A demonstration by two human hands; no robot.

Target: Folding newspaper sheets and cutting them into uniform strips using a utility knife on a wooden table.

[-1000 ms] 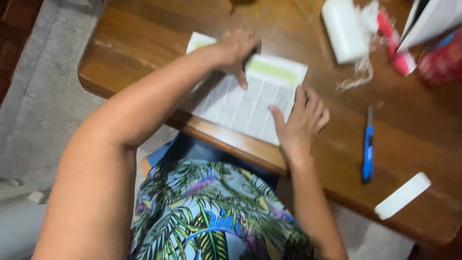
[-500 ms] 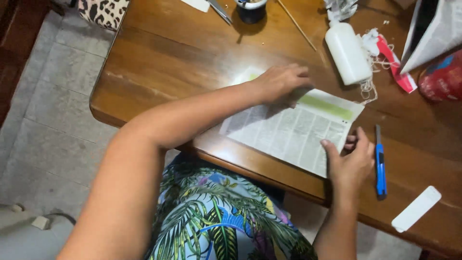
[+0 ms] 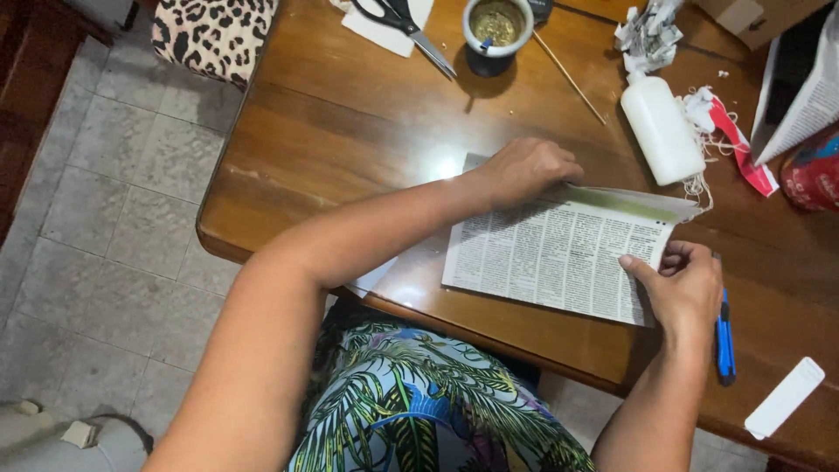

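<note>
Hands (image 3: 524,170) flattening thin printed newspaper sheet (image 3: 559,253)

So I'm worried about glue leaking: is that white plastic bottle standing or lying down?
Lying down: the white plastic bottle rests on its side on the brown wooden table.

A newspaper (image 3: 559,258) is lying on the table's (image 3: 350,140) near edge; a bottle (image 3: 662,128) is lying beyond it, a cutter (image 3: 724,336) to its right.
</note>
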